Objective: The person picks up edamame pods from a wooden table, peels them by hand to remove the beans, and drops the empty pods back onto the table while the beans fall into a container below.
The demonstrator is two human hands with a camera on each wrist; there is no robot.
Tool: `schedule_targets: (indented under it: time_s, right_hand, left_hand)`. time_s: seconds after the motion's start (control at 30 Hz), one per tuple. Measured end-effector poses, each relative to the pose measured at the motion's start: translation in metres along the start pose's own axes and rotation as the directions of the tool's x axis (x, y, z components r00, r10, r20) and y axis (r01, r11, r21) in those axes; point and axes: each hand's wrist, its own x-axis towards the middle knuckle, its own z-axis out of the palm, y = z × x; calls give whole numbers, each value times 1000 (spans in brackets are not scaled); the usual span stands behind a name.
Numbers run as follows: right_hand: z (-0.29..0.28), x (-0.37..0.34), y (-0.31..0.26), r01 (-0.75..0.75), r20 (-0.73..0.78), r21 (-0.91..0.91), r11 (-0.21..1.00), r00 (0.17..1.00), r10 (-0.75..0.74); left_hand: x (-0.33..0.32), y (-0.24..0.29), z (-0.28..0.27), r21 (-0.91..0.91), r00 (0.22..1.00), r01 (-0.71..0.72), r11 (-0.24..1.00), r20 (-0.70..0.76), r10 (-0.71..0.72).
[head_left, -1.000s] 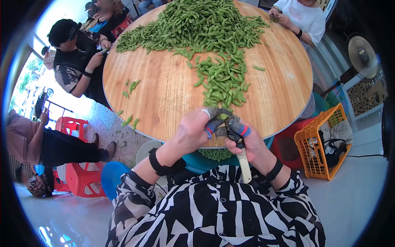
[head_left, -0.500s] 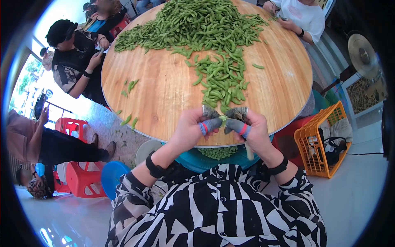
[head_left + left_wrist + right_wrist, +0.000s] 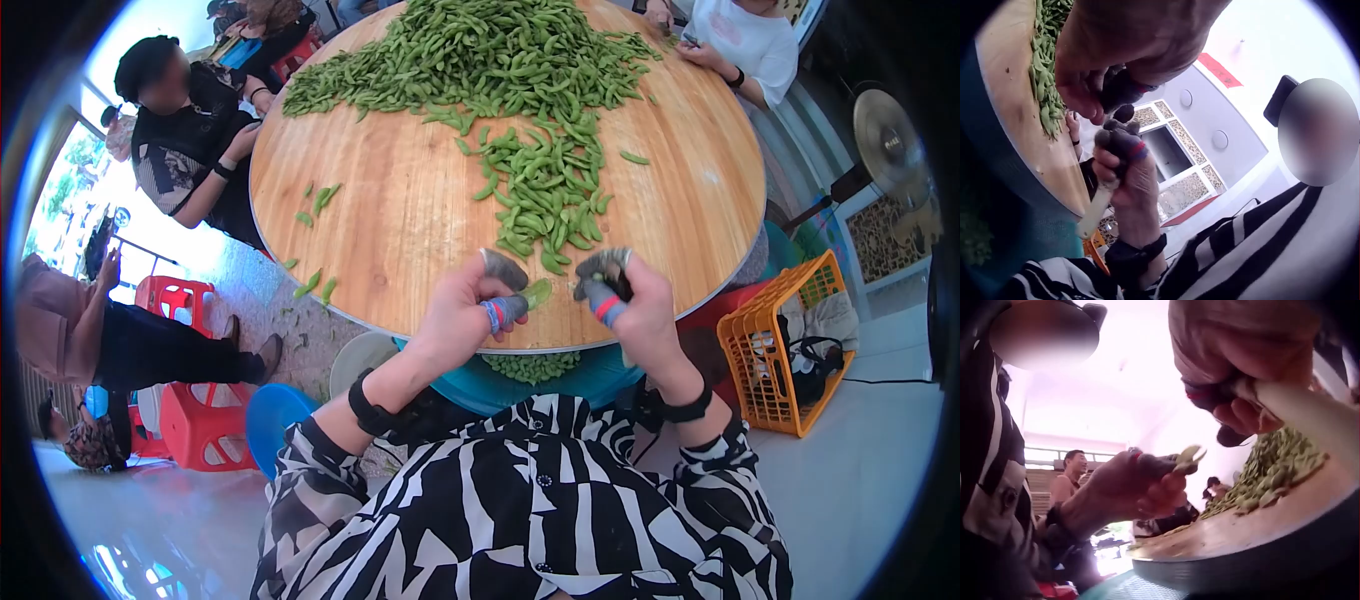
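A green soybean pod (image 3: 538, 292) sits just above the near edge of the round wooden table (image 3: 400, 230), pinched between the covered thumb and finger of the left hand (image 3: 458, 315). In the right wrist view its end gapes, so it seems to be already split; whether beans remain inside cannot be told. The right hand (image 3: 642, 308), just beside it over the same edge, is curled round a tool with a pale handle (image 3: 1095, 212); the tool's working end is hidden.

Below the table's near edge, a turquoise basin (image 3: 450, 385) holds small green beans (image 3: 530, 367), apparently the shelled part of the work. Much looks left: a trail of whole pods (image 3: 550, 190) runs from near the table's front to a large mound (image 3: 480, 60) at its far side, and a few stray pods (image 3: 308, 284) lie toward its left edge.

Farther out, a person in a white shirt (image 3: 745, 45) sits beyond the table's far right, an orange crate (image 3: 768, 300) stands to its right, and red stools (image 3: 205, 425) to its left.
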Motion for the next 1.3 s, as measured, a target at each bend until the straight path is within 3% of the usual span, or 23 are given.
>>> schedule_targets:
  time_s: [0.03, 0.07, 0.13, 0.2, 0.23, 0.3, 0.33, 0.4, 0.53, 0.57, 0.6, 0.63, 0.67, 0.7, 0.73, 0.77, 0.83, 0.9, 1.0, 1.03, 1.1, 1.13, 1.3]
  right_hand:
    - [1, -4, -1, 89, 0, -5, 996, 996, -89]
    - [0, -11, -7, 62, 118, -129, 990, 992, -47]
    - [8, -10, 4, 71, 118, -69, 995, 991, -62]
    - [13, -9, 2, 100, 143, -15, 995, 985, -97]
    - [13, -8, 2, 98, 149, -14, 995, 984, -95]
    - [15, -9, 2, -95, 225, 129, 987, 972, 64]
    - [13, -8, 4, -90, 224, 130, 987, 973, 59]
    - [4, -8, 10, -354, 393, 293, 888, 891, 226]
    - [0, -14, 6, -501, 487, 237, 833, 803, 344]
    - [3, -20, 7, -328, 455, 166, 930, 862, 222]
    - [5, -25, 9, -140, 430, 90, 986, 898, 88]
    - [4, -28, 12, -137, 424, 94, 986, 902, 85]
    - [1, -31, 17, -4, 465, -15, 1000, 885, 11]
    - [0, -34, 23, 134, 511, -118, 984, 858, -55]
    - [2, -36, 27, 262, 512, -150, 953, 845, -151]
    - [2, -37, 24, 264, 513, -144, 954, 844, -156]
    - [4, -37, 7, -190, 467, -27, 981, 866, 180]
    - [5, -34, 15, -126, 409, 2, 992, 905, 114]
    - [0, -28, 10, -243, 347, 144, 959, 920, 181]
    - [-1, -27, 9, -247, 352, 136, 960, 917, 186]
    - [-4, -27, 9, -311, 306, 305, 900, 927, 217]
    - [-6, -26, 11, -310, 309, 302, 902, 927, 215]
    - [-7, -23, 27, -299, 251, 461, 836, 947, 200]
  left_hand:
    - [-2, 0, 0, -1, 1000, 2, 1000, -7, -2]
    - [-3, 2, 3, 61, 999, -37, 997, -18, 38]
    - [-5, 5, 9, 121, 996, -81, 989, -13, 83]
    - [-10, 5, 15, 169, 967, -249, 954, -15, 255]
    - [-11, 5, 16, 168, 967, -246, 955, -20, 253]
    - [-14, 6, 16, 238, 970, -232, 943, -16, 243]
    - [-14, 9, 15, 241, 969, -236, 941, -16, 247]
    - [-17, 14, 14, -27, 997, -14, 1000, 78, 16]
    - [-25, 4, 0, 43, 984, -108, 993, 147, 100]
    - [-29, 1, -13, 507, 924, -372, 778, 122, 363]
    - [-34, 0, -28, 830, 787, -466, 308, 229, 572]
    - [-39, 1, -42, 928, 860, -259, 266, 96, 502]
    - [-44, 3, -58, 978, 897, -43, 202, -52, 439]
    - [-46, 11, -76, 994, 923, 112, 14, -109, 370]
    - [-45, 12, -93, 982, 902, 174, -79, -127, 412]
    - [-43, 9, -98, 980, 902, 178, -84, -128, 412]
    - [-31, 21, -89, 986, 785, 145, -78, -66, 616]
    - [-5, 25, -71, 988, 774, -153, -5, 123, 621]
    - [31, 29, -29, 863, 735, -498, 79, 372, 567]
    - [40, 27, -20, 864, 736, -496, 87, 365, 570]
    - [57, 18, -13, 893, 771, -446, -68, 422, 477]
    - [64, 12, -14, 874, 737, -481, -66, 444, 510]
    - [62, 0, -13, 892, 751, -451, -23, 393, 531]
